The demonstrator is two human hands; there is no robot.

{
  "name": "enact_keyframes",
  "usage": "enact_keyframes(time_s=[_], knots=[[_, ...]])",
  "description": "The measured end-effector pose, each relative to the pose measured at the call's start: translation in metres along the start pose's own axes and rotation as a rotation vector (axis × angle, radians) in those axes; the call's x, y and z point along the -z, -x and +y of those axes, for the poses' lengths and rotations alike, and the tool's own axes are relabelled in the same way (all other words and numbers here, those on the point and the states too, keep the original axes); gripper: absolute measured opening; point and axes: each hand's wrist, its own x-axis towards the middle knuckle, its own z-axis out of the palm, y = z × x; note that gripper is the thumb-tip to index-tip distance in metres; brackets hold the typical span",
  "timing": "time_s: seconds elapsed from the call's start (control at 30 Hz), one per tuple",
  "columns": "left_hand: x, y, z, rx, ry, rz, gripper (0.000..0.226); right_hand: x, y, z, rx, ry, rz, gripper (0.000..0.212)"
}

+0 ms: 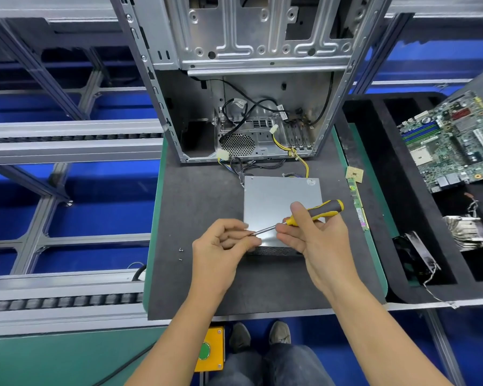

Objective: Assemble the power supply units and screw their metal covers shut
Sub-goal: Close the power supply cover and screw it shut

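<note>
Right hand grips screwdriver above the PSU; left hand pinches its tip, probably seating a screw, itself unseen.

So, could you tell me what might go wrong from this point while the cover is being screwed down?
1. The left hand pinches at the screwdriver tip above the power supply unit; whatever it is seating there could drop.
2. The right hand holds the driver low on its handle, so the tip may wobble or slip and prick the fingers.
3. Two loose screws lie on the mat beside the left hand; a sweep of the wrist could knock them off.
</note>
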Motion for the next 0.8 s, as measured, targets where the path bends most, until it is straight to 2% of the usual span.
enact_keyframes(time_s=[0.1,0.27,0.5,0.63,0.8], knots=[[0.000,0.001,0.000,-0.037,-0.036,0.007,0.033,-0.001,0.001,0.001,-0.002,0.002,0.004,0.036],[0.001,0.003,-0.002,-0.214,-0.175,0.021,0.032,0.000,0.000,0.001,0.004,0.108,-0.052,0.027],[-0.003,0.007,-0.006,-0.388,-0.373,0.055,0.040,-0.003,0.004,0.012,0.003,0.144,-0.119,0.028],[0.000,0.011,-0.012,-0.273,-0.364,0.000,0.057,-0.004,0.003,0.016,0.076,0.203,-0.098,0.025],[0.008,0.014,-0.021,-0.277,-0.417,0.014,0.051,-0.002,0.000,0.018,0.090,0.242,-0.076,0.024]])
